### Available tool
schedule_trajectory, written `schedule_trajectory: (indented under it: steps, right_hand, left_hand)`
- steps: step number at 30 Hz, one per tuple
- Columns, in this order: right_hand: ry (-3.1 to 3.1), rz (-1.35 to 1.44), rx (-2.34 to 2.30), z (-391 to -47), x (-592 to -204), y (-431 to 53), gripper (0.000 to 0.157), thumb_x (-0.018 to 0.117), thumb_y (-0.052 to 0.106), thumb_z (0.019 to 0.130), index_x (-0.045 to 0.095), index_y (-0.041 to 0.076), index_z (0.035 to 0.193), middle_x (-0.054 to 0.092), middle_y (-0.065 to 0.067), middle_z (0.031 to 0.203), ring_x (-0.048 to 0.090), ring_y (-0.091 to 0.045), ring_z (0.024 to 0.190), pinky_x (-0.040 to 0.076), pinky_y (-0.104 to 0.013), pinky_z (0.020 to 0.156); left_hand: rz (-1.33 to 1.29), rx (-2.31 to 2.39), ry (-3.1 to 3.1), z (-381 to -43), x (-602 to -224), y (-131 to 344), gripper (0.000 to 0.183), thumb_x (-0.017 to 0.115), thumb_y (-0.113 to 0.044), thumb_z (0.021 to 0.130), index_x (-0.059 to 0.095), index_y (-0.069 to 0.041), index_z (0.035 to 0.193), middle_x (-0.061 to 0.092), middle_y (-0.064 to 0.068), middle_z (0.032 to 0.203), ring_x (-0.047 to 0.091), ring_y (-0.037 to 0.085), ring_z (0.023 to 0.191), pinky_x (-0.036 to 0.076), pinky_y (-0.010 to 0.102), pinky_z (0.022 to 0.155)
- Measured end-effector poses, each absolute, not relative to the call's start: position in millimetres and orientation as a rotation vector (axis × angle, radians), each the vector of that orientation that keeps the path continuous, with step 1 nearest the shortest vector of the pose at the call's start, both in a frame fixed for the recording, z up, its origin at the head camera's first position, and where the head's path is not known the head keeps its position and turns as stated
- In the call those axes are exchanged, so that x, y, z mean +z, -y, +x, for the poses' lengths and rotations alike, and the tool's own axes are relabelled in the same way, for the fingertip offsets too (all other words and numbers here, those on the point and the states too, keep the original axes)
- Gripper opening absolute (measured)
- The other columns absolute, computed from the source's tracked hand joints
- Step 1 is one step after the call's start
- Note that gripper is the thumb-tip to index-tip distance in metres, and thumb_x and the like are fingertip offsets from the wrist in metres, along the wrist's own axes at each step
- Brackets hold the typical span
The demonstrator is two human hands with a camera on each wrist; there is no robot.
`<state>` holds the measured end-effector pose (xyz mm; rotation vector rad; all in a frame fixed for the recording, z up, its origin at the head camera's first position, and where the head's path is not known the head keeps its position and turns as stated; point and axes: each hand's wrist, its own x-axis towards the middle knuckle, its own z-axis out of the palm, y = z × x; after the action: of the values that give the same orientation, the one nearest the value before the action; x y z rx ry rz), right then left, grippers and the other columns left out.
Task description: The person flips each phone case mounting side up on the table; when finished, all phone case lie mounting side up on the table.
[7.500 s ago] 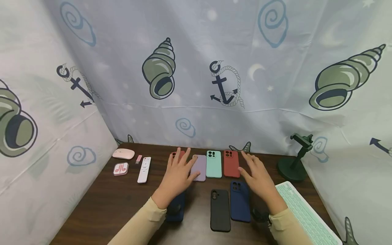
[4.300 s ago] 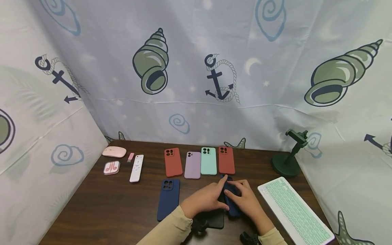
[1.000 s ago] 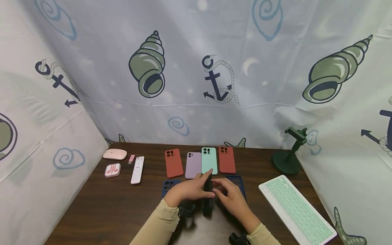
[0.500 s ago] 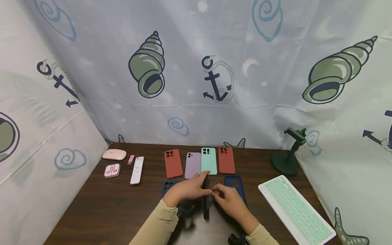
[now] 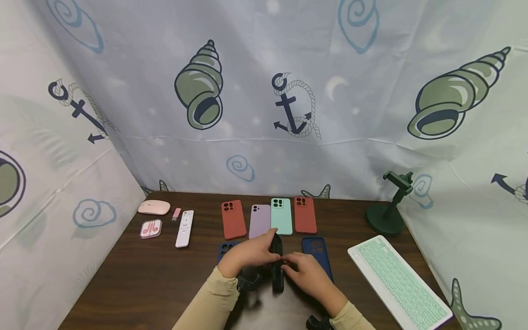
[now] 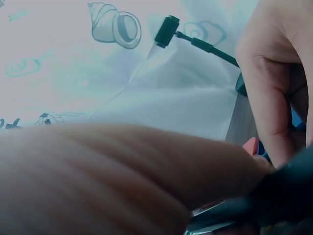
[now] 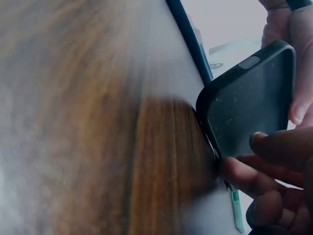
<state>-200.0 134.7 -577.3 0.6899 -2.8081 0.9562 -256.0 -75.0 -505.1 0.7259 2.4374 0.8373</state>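
Observation:
A black phone case [image 5: 277, 270] stands on its long edge above the table, between both hands. My left hand [image 5: 252, 251] grips it from the left, thumb toward me. At its right side, my right hand [image 5: 307, 275] pinches the rim with thumb and fingers. In the right wrist view the hollow inside of the black phone case [image 7: 252, 103] faces the camera, and the right fingers [image 7: 281, 147] hold its lower edge. Just right of the hands lies a blue phone case [image 5: 319, 254], its inside apparently up. Another blue phone case [image 5: 226, 249] is partly hidden behind the left hand.
Red [image 5: 233, 220], lilac [image 5: 259, 222], mint [image 5: 282, 217] and second red [image 5: 305, 215] phone cases line the back. Left are a mouse [image 5: 154, 207], earphone box [image 5: 151, 228], pink USB stick [image 5: 176, 214] and remote [image 5: 184, 229]. Right are a keyboard [image 5: 400, 282] and green stand [image 5: 389, 215].
The hands came from spread above the table to the right blue case, then to the black case, now lifted on edge. That blue case appears turned over. Lately the right hand shifted slightly toward me.

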Motion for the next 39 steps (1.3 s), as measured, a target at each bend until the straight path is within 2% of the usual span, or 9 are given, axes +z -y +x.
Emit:
schedule_trajectory:
  steps: [3,7,10,22,30,33,35,38,39]
  right_hand:
    - [2.804,0.671,0.911,-198.9,-575.8,-134.2,0.024,0.072,0.026,0.095,0.075,0.016,0.116,0.075,0.003,0.106,0.069,-0.005,0.09,0.055,-0.028,0.074]
    - [2.833,0.643,0.891,-198.3,-574.1,-134.2,0.026,0.072,0.026,0.095,0.075,0.012,0.117,0.075,0.002,0.105,0.068,-0.005,0.09,0.056,-0.029,0.076]
    - [2.86,0.634,0.896,-198.4,-573.4,-133.9,0.028,0.072,0.027,0.095,0.075,0.011,0.117,0.074,0.002,0.103,0.068,-0.005,0.088,0.056,-0.03,0.076]
    - [2.927,0.464,0.887,-199.2,-572.0,-135.5,0.031,0.073,0.026,0.093,0.074,0.01,0.119,0.073,0.0,0.105,0.067,-0.01,0.09,0.055,-0.034,0.076]
    - [2.95,0.393,0.924,-202.0,-569.6,-141.4,0.028,0.073,0.027,0.093,0.074,0.013,0.118,0.068,0.006,0.096,0.057,-0.005,0.077,0.045,-0.025,0.066]
    - [2.935,0.406,0.922,-202.2,-569.3,-143.3,0.028,0.073,0.027,0.093,0.074,0.013,0.117,0.066,0.008,0.094,0.057,-0.005,0.077,0.045,-0.025,0.066]
    - [2.92,0.419,0.924,-202.2,-569.2,-143.8,0.027,0.073,0.027,0.093,0.074,0.013,0.116,0.064,0.01,0.091,0.057,-0.004,0.076,0.045,-0.025,0.066]
    - [2.896,0.441,0.967,-201.0,-568.7,-142.4,0.019,0.072,0.028,0.094,0.073,0.018,0.109,0.061,0.013,0.087,0.056,-0.003,0.075,0.045,-0.024,0.066]
    - [2.887,0.449,0.994,-200.4,-568.3,-141.3,0.015,0.072,0.028,0.094,0.073,0.019,0.107,0.06,0.014,0.086,0.056,-0.003,0.075,0.045,-0.024,0.066]
  left_hand:
    - [0.746,0.806,-2.48,-256.7,-505.5,78.3,0.086,0.069,-0.026,0.095,0.018,-0.003,0.16,0.049,0.021,0.151,0.058,0.027,0.13,0.049,0.046,0.103]
    - [0.759,0.79,-2.52,-256.7,-507.1,82.6,0.082,0.074,-0.024,0.092,0.025,-0.002,0.155,0.066,0.018,0.128,0.068,0.019,0.104,0.055,0.039,0.088]
    - [0.759,0.786,-2.543,-256.4,-507.7,85.1,0.076,0.078,-0.023,0.089,0.033,-0.001,0.147,0.07,0.013,0.11,0.066,0.013,0.087,0.054,0.034,0.077]
    - [0.747,0.644,-2.593,-256.4,-513.7,88.2,0.068,0.082,-0.023,0.086,0.043,0.001,0.135,0.062,0.0,0.083,0.059,0.011,0.069,0.048,0.03,0.066]
    - [0.782,0.421,-2.605,-259.2,-531.1,75.8,0.059,0.085,-0.032,0.082,0.056,-0.001,0.123,0.068,0.003,0.098,0.061,0.01,0.083,0.052,0.033,0.078]
    - [0.748,0.449,-2.57,-259.0,-529.8,72.7,0.063,0.083,-0.034,0.083,0.054,0.0,0.127,0.068,0.005,0.102,0.062,0.012,0.087,0.052,0.034,0.081]
    - [0.708,0.468,-2.567,-257.9,-528.5,73.3,0.07,0.079,-0.039,0.087,0.05,0.002,0.136,0.069,0.009,0.114,0.066,0.016,0.097,0.053,0.038,0.087]
    - [0.661,0.545,-2.588,-255.3,-529.7,79.2,0.083,0.07,-0.047,0.093,0.037,0.003,0.151,0.062,0.017,0.137,0.067,0.025,0.116,0.052,0.044,0.098]
    - [0.657,0.597,-2.602,-254.8,-531.0,82.6,0.086,0.067,-0.048,0.095,0.031,0.001,0.155,0.063,0.018,0.136,0.068,0.028,0.115,0.054,0.046,0.095]
